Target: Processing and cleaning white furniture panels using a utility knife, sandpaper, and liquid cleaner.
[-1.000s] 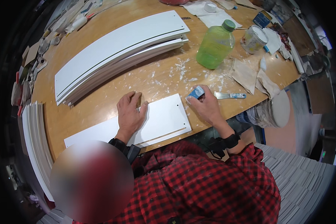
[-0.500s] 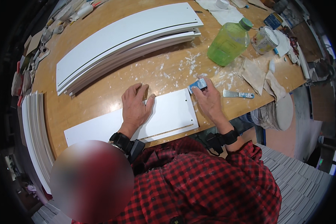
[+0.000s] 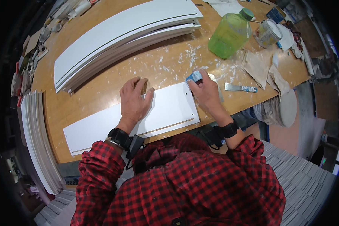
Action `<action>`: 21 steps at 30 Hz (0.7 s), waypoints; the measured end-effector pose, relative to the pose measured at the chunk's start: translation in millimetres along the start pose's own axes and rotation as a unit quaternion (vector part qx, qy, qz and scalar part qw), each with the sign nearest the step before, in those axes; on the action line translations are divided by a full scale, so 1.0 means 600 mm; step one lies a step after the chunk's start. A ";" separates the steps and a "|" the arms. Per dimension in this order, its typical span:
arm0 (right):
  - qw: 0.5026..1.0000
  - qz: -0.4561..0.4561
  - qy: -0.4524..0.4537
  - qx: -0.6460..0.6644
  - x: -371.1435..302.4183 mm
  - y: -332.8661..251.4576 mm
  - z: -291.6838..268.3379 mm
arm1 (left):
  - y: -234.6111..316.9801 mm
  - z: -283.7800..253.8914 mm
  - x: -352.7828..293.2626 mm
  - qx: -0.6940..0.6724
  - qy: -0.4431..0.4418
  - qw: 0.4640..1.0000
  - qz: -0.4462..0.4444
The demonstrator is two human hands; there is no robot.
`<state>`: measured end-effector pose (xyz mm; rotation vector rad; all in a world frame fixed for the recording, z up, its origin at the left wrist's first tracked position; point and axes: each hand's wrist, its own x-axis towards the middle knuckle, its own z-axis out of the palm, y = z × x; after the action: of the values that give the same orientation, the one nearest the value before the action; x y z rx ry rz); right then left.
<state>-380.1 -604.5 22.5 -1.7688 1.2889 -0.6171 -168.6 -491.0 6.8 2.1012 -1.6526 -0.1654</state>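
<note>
A long white board [image 3: 169,102] lies along the table's near edge, with a narrow slot near its front side and small holes at its right end. My left hand [image 3: 133,98] rests on the board's far edge, fingers spread and slightly bent, holding nothing. At the far right corner, my right hand [image 3: 208,92] grips a small blue block [image 3: 194,77] smeared with white, against the board's end. Its lower part is hidden by my fingers. A putty knife [image 3: 240,87] with a blue and white handle lies on the table to the right of that hand.
Stacked white slotted boards [image 3: 128,35] lie across the back of the wooden table [image 3: 165,71]; more boards [image 3: 39,139] stand at the left. To the right are a green-tinted jug [image 3: 229,35], a smeared can [image 3: 267,34] and sandpaper-like sheets [image 3: 255,67].
My right hand has moved the blue block slightly left and away from me, along the board's far right corner. My left hand stays on the board. The whole view has shifted a little.
</note>
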 end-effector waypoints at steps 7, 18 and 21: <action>0.996 0.000 -0.064 -0.067 -0.132 0.037 -0.038 | 0.004 0.000 0.000 0.004 -0.012 1.000 -0.013; 0.993 0.066 0.056 0.082 -0.087 0.050 -0.145 | 0.001 0.003 -0.002 0.021 0.001 1.000 -0.002; 0.984 0.103 0.031 0.142 0.002 0.044 -0.170 | 0.000 0.003 -0.001 0.022 -0.005 1.000 -0.001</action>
<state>-472.9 -643.4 53.3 -1.3741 1.3334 -0.7035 -169.6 -491.1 5.1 2.1377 -1.6733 -0.1411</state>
